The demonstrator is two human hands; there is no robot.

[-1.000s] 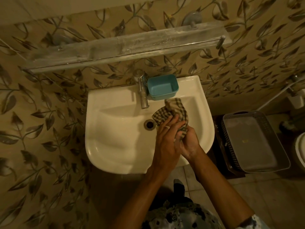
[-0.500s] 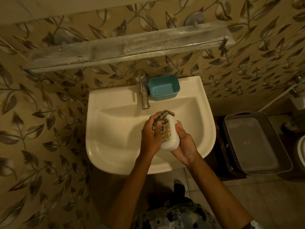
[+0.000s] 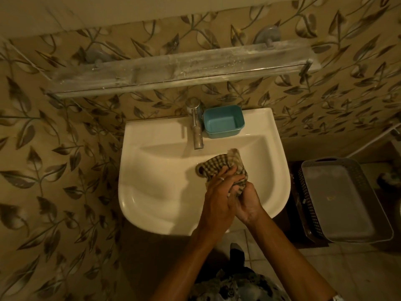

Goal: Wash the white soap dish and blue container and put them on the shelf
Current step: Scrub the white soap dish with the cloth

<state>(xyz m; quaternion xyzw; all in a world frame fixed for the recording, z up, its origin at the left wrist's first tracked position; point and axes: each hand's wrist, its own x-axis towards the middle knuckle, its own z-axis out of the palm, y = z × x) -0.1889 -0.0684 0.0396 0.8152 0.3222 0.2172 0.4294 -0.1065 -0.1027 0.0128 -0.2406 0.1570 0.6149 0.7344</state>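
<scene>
Over the right half of the white sink (image 3: 160, 170) my two hands are pressed together around a bunched checked cloth (image 3: 223, 168). My left hand (image 3: 217, 196), with a ring on one finger, grips the cloth from above. My right hand (image 3: 248, 205) is closed underneath, against the cloth. The cloth and my left hand hide the white soap dish. The blue container (image 3: 223, 122) stands empty and upright on the sink's back rim, just right of the tap (image 3: 196, 129). The long shelf (image 3: 173, 70) on the wall above holds nothing.
A grey lattice basket (image 3: 345, 203) sits on a dark stand to the right of the sink. Leaf-patterned tiles cover the wall. Part of the drain (image 3: 200, 170) shows beside the cloth. A white pipe (image 3: 373, 142) runs along the far right.
Half a second ago the white soap dish showed in my right hand while my left rubbed it with the cloth. Now the cloth covers it and both hands sit slightly further right.
</scene>
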